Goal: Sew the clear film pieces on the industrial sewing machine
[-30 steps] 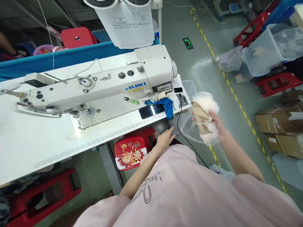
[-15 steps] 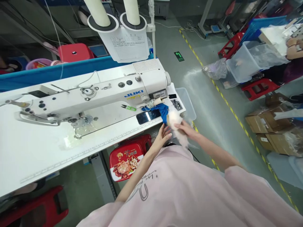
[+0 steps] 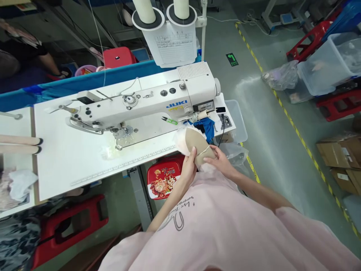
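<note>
Both of my hands hold a beige and white padded cup piece [image 3: 196,141], which looks like part of a bra, in front of the table edge. My left hand [image 3: 189,165] pinches its lower left side with the thumb on top. On the right side, my right hand [image 3: 221,162] grips it near a thin white strip that crosses the beige. White fabric shows along the left of the piece. Just behind it lie a blue cloth [image 3: 208,130] and green-handled thread snips [image 3: 169,120].
A white JUKI sewing machine [image 3: 152,99] stands on the white table [image 3: 62,158]. A red flowered stool [image 3: 162,178] is under the front edge. A clear plastic bin [image 3: 238,120] sits at the table's right end. Thread cones [image 3: 181,9] rise behind.
The cup piece has moved left and up in front of the table, its beige face now showing. My left hand, earlier open beside it, has closed on it. The view has shifted left.
</note>
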The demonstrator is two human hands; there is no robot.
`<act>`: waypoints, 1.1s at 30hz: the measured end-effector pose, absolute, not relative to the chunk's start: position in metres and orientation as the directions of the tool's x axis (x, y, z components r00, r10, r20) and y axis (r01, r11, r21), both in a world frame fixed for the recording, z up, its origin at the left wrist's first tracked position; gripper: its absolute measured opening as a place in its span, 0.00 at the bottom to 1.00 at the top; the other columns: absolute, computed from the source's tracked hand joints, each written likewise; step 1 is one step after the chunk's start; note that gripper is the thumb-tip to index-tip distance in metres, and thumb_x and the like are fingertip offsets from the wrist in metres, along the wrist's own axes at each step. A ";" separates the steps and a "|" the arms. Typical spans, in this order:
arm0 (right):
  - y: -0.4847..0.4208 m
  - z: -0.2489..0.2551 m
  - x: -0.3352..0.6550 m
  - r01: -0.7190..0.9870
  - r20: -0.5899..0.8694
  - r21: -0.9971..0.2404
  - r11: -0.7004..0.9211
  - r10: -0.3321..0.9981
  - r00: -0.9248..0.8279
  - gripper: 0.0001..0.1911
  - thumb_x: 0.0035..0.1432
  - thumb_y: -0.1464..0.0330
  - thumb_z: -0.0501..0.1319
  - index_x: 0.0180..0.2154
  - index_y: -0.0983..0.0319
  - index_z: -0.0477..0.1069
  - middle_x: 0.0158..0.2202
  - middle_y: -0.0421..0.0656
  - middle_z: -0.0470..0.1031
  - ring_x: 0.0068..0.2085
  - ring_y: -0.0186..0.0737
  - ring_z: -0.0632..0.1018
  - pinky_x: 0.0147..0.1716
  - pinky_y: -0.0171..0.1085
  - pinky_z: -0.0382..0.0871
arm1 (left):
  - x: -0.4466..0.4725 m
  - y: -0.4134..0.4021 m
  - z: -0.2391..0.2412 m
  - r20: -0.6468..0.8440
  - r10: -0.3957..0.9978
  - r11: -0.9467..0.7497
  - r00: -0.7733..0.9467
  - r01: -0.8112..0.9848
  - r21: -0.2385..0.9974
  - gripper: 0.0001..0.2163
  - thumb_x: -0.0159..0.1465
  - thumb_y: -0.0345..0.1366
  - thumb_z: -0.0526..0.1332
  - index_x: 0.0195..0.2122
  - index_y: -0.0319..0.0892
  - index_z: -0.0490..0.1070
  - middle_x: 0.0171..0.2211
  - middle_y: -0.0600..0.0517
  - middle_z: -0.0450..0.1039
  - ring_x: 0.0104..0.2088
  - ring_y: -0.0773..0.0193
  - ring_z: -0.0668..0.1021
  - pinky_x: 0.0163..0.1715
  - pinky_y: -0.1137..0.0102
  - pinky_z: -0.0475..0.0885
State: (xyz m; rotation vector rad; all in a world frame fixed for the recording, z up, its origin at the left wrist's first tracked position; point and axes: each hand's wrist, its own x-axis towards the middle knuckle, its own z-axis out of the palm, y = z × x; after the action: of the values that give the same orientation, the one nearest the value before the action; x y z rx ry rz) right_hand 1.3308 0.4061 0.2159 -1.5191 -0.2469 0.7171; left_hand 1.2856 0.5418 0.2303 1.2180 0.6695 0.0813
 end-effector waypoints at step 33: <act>0.413 0.239 1.409 0.062 -0.139 -0.984 -0.166 0.940 0.311 0.21 0.52 0.58 0.65 0.45 0.64 0.75 0.38 0.42 0.78 0.39 0.40 0.77 0.37 0.35 0.72 | 1.258 0.595 0.233 -0.668 -0.262 0.139 0.696 0.712 0.688 0.28 0.42 0.39 0.72 0.45 0.39 0.74 0.38 0.46 0.79 0.38 0.52 0.80 0.40 0.60 0.75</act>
State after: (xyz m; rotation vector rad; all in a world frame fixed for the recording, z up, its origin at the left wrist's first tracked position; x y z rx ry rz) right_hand 1.4088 0.4126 0.2393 -1.5169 -0.9583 1.0399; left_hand 1.2579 0.5952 0.2330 1.2439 0.4395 -0.7379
